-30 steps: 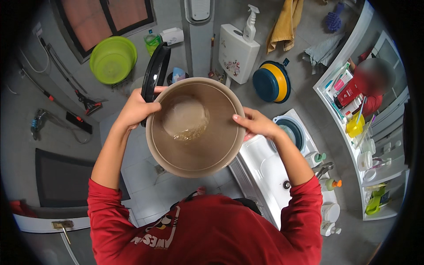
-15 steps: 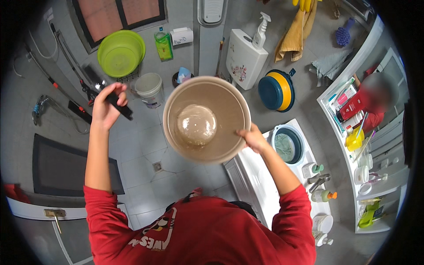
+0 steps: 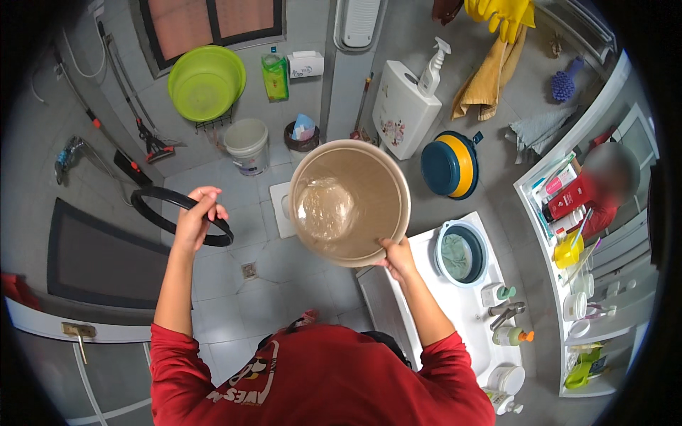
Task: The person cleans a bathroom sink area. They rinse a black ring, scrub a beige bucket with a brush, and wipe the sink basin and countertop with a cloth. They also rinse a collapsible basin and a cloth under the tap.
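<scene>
My left hand (image 3: 195, 226) is closed round a black ring (image 3: 220, 238), a slim hoop held tilted over the floor at the left. My right hand (image 3: 399, 260) grips the near right rim of a deep beige bin (image 3: 373, 195), thumb inside the wall. The bin hangs in the air, its mouth tipped toward me. A shiny, wrinkled patch shows at its bottom; I cannot tell whether that is water or clear film. Ring and bin are apart.
To the right stands a white washbasin counter (image 3: 426, 291) with a blue basin (image 3: 480, 245) holding green cloth. Beyond the bin are a white bucket (image 3: 249, 145) and a small dark bin (image 3: 304, 142). A green basin (image 3: 206, 84) leans against the far wall. A mirror reflects a person.
The black ring has come down and tilted, so its full hoop now shows. The beige bin has shifted slightly right and down in view. Both hands keep their holds.
</scene>
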A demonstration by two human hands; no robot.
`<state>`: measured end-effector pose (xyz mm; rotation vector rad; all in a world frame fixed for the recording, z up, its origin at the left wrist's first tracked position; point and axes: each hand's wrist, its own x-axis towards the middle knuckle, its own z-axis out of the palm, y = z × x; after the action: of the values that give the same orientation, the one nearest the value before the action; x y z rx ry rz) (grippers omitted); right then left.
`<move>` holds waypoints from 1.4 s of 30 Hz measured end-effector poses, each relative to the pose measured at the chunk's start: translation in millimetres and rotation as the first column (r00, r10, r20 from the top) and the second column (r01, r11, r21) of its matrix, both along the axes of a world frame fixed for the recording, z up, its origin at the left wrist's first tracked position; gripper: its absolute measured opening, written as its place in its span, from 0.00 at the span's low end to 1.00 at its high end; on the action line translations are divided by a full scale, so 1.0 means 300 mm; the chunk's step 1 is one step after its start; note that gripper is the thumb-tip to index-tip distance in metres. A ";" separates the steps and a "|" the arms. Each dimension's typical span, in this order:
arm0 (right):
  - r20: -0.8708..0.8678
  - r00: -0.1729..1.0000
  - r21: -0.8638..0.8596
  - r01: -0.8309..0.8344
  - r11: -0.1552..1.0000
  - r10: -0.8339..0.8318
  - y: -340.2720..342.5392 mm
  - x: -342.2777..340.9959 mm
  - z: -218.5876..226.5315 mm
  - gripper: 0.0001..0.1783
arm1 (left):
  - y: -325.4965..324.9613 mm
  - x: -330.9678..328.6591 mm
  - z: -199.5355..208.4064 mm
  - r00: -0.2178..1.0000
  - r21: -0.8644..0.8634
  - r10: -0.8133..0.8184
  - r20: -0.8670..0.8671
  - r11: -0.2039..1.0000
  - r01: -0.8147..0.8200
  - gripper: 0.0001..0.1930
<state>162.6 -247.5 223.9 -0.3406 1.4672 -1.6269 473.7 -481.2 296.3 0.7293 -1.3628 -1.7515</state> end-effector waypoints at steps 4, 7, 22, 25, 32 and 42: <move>0.236 0.972 -0.029 -0.007 1.000 0.014 -0.060 -0.017 -0.039 0.17 | 0.032 -0.100 -0.024 0.999 -0.083 -0.024 0.039 0.996 0.027 0.07; 0.420 0.907 0.006 -0.040 0.999 0.033 -0.053 -0.080 -0.119 0.16 | 0.069 -0.141 0.017 0.993 -0.097 -0.017 0.118 0.995 0.029 0.06; 0.347 0.937 -0.013 -0.031 0.999 0.033 -0.018 0.165 -0.029 0.24 | 0.252 -0.389 -0.170 0.966 -0.208 0.129 0.225 0.975 -0.081 0.17; 0.171 0.980 0.104 -0.120 0.987 0.101 0.018 0.092 0.049 0.27 | 0.172 -0.372 -0.116 0.935 -0.213 0.092 0.342 0.977 -0.018 0.15; 0.001 0.931 0.224 -0.357 0.907 0.366 0.079 0.036 0.041 0.24 | 0.063 -0.364 0.120 0.825 -0.217 -0.228 0.517 0.897 0.384 0.13; 0.270 0.942 -0.048 -0.191 0.981 0.196 0.142 -0.001 -0.029 0.26 | -0.030 -0.186 0.167 0.991 0.032 -0.045 0.126 0.999 0.042 0.21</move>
<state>162.4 -204.9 215.2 -0.2507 1.1705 -1.4667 417.9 -490.1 346.4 0.8449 -1.4500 -1.7881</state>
